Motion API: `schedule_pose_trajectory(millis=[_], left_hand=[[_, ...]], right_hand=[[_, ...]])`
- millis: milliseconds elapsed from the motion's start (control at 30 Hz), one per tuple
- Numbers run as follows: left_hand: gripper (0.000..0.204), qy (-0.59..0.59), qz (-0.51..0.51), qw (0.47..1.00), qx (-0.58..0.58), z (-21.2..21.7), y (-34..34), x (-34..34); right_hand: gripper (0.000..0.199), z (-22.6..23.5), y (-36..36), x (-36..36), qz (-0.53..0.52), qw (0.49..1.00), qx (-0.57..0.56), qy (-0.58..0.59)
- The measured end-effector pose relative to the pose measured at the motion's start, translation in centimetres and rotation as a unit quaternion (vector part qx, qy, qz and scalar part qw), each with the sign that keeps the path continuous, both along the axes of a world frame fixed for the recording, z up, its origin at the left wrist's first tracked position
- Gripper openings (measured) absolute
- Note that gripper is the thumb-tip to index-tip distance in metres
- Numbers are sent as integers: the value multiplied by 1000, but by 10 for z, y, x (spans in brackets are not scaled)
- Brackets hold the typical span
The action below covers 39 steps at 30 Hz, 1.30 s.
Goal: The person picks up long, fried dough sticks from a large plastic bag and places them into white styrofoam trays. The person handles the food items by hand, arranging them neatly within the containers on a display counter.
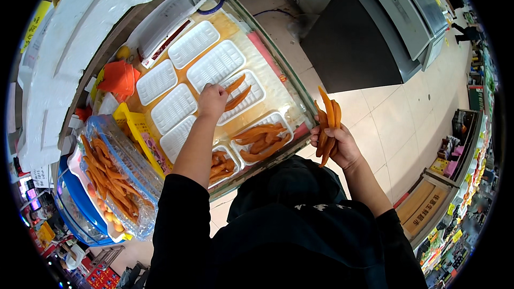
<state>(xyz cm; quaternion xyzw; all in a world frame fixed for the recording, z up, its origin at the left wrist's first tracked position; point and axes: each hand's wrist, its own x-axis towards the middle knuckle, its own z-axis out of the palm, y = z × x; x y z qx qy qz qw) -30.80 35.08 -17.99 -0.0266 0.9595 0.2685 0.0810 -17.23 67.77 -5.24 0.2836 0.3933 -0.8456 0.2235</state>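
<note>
My left hand (pixel 213 99) is closed over a white plastic tray (pixel 259 84), with its fingers at the end of an orange dried sweet potato strip (pixel 235 84). A second strip (pixel 238 99) lies beside it in the same tray. Off the table's right edge, my right hand (pixel 342 143) grips a small bunch of dried sweet potato strips (pixel 327 123), their tips pointing up. Close to me, a filled tray (pixel 289 138) holds several strips. Another tray with strips (pixel 219 165) is partly hidden by my left forearm.
Several white trays (pixel 194 44) without strips lie in rows on the table (pixel 278 93). At left stand a yellow basket (pixel 134 120) and a plastic-lined container of strips (pixel 107 176). Blue tape (pixel 211 6) lies at the far edge. A dark grey cabinet (pixel 348 43) stands beyond the table.
</note>
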Motion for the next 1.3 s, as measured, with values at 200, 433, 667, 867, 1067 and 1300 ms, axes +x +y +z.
schedule_pose_trajectory(millis=[200, 433, 667, 867, 1067, 1300], left_hand=[[12, 43, -20, 998, -30, -5, -2, 3], [11, 26, -19, 999, 22, -7, -12, 3], [15, -1, -17, 999, 40, -6, -15, 4], [15, -1, -37, 999, 9, -2, -10, 3], [14, 6, -45, 998, -39, 1, -4, 1], [13, -10, -42, 995, -89, 6, 7, -1]], right_hand=[[45, 0, 1, 1, -7, 1000, 3, -5], [45, -3, 2, 1, -2, 1000, -7, -1], [46, -2, 0, 0, -1, 1000, -3, -4], [45, 2, 0, 0, 0, 1000, 6, -5], [46, 2, 0, 0, -1, 1000, 10, -6], [46, 4, -1, 0, -6, 1000, 12, -4]])
